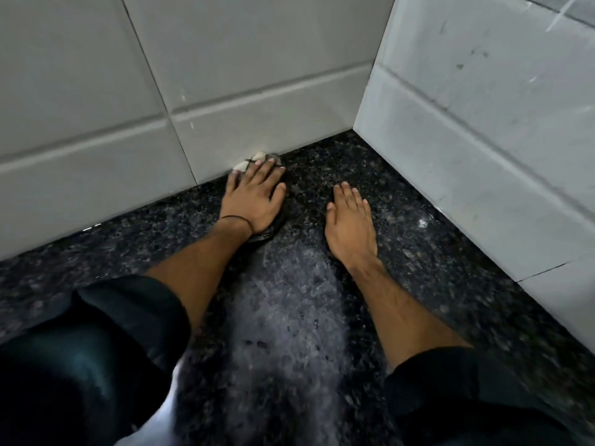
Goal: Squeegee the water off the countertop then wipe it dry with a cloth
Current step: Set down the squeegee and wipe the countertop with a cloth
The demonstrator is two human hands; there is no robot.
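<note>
Nearest, between the two forearms in dark sleeves (128, 317), a greyish wet film (289, 300) lies on the black speckled countertop (418, 259). A little farther, the right hand (349, 220) rests flat on the bare stone with straight fingers and holds nothing. To its left and slightly farther, the left hand (252, 197) lies with straight, spread fingers on top of the cloth (259, 155) and presses it down; the fingers do not curl round it. The cloth is at the far edge of the counter, touching the foot of the back tiled wall (257, 75). Its pale end shows beyond the fingertips, and a dark edge shows under the wrist.

I judge the cloth to be soft, light and limp, probably damp. It may bunch up if it is pushed by one corner, so a flat palm over its middle seems the best hold. The polished stone looks slippery where it is wet. No squeegee is in view.
</note>
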